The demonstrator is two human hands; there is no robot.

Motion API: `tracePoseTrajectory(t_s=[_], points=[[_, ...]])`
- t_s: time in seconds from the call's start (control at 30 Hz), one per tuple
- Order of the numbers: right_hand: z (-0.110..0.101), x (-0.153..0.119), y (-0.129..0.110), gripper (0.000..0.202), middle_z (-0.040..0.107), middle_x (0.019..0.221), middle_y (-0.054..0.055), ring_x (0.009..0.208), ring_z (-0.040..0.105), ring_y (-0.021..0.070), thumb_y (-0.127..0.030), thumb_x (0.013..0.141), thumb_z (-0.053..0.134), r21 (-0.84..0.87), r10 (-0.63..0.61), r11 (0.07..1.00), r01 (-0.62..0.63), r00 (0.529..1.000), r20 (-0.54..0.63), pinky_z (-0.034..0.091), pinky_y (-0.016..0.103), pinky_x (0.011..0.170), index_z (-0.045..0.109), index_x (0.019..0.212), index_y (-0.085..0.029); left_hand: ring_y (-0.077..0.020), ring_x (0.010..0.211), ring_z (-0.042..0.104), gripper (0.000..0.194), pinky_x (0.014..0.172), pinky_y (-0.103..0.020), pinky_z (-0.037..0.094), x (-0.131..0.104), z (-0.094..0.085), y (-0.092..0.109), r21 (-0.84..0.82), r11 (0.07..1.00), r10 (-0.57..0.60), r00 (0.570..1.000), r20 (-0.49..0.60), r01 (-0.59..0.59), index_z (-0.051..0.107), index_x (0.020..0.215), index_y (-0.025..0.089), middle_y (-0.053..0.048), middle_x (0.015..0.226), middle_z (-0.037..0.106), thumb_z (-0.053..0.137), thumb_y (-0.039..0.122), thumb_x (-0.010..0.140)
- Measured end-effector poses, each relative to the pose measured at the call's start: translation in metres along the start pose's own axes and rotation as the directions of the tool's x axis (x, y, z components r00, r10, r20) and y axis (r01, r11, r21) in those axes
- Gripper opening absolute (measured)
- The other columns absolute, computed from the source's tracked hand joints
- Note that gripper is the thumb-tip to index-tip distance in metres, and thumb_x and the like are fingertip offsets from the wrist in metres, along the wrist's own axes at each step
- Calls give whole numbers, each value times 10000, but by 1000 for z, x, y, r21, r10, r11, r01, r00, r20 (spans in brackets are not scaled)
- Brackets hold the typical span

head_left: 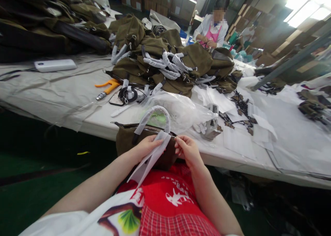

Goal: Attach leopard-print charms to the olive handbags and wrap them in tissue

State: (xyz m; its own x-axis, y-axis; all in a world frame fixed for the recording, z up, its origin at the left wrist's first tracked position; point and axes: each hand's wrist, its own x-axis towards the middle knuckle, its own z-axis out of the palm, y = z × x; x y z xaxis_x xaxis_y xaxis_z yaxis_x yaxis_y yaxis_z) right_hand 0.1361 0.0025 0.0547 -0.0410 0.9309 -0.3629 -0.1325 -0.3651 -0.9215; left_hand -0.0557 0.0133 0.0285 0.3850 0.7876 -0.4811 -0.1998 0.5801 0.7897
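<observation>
An olive-brown canvas bag [125, 143] rests against the table edge in front of me, partly hidden behind my hands. Its arched handle [156, 111] is wrapped in white sheeting, and a loose white wrapping strip [148, 163] hangs down toward my red apron. The strip is gripped between the thumb and fingers of my left hand [148, 147]. My right hand [188, 150] is closed in a pinch at the right end of the bag's top edge, beside the handle's base. What sits between those fingertips is too small to name.
Behind the bag lie a clear plastic bag [178, 108], a grey tape dispenser [212, 120], an orange-handled tool [111, 86] and a coiled black cord [128, 94]. Olive bags [155, 57] are heaped farther back. White sheets [240, 143] and dark tags spread rightward. A co-worker [212, 26] stands across the table.
</observation>
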Motion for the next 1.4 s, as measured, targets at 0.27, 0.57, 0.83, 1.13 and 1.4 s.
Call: tracePoseTrajectory(t_s=[0.27,0.57,0.83,1.13,1.4], points=[[17,3,-10,395,640,548,-3,330,491,64,-531,673,723,-120,9,993,-4,999,35,258,147,289,627,743,-155,-248,786,664,464,699,-311,496,-2,9,-6,273,938,236,970,-55,-213,696,976,117,-82,857,739,695,516,738],[16,7,-2,487,658,562,17,324,508,76,-626,772,587,-240,16,971,-1,998,63,239,161,297,660,793,-144,-278,860,663,442,735,-316,496,0,9,-6,361,899,282,959,-40,-249,706,993,121,-94,910,744,659,497,765],[16,16,-4,329,595,471,-30,317,449,73,-482,743,678,-488,8,872,42,995,100,289,181,336,605,638,-179,-253,781,641,353,699,-297,474,1,8,-8,411,872,310,950,-45,-266,700,870,136,-61,822,720,654,465,753],[10,34,-17,515,561,370,20,289,457,110,-604,721,693,-829,52,560,4,998,40,287,242,350,582,418,-202,-252,879,657,355,806,-312,484,2,4,-14,356,883,352,933,-72,-305,691,1016,138,-60,930,732,661,380,758],[11,10,-6,409,687,668,11,417,517,64,-567,728,694,-288,167,955,-63,921,352,339,155,371,651,820,-171,-162,583,610,452,582,-272,465,2,-2,4,-89,995,-21,991,132,33,670,923,110,-71,728,712,780,462,663]])
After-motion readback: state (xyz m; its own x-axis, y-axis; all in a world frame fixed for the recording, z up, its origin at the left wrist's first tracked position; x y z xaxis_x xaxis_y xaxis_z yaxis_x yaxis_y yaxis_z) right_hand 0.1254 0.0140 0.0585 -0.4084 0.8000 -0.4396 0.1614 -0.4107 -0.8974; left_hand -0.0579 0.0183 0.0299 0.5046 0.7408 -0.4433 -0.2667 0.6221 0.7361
